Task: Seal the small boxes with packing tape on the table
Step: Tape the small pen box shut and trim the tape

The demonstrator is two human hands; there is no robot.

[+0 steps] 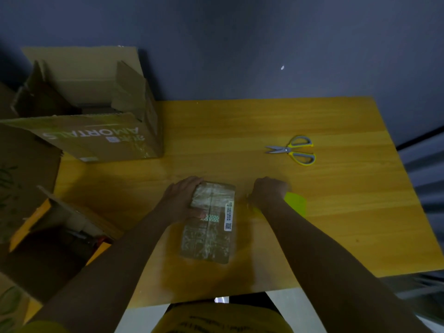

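Nearest the camera, in the head view: one small box (208, 222), already glossy with tape, lying near the front middle of the table (336, 212). Left hand (183, 199) gripping its far left corner, fingers curled over the end, thumb pressing the top. Right hand (270, 191) just beside the box, fisted round a yellow-green tape dispenser (296, 204); tape strand itself too blurred to make out. Judged best: keep the box pinned, pull taut and low, smooth along the seam before cutting. Counted: one small box, one dispenser, one pair of scissors (294, 150) well apart at far right, two open cartons, large carton (101, 138) and lower carton (48, 236), at left.
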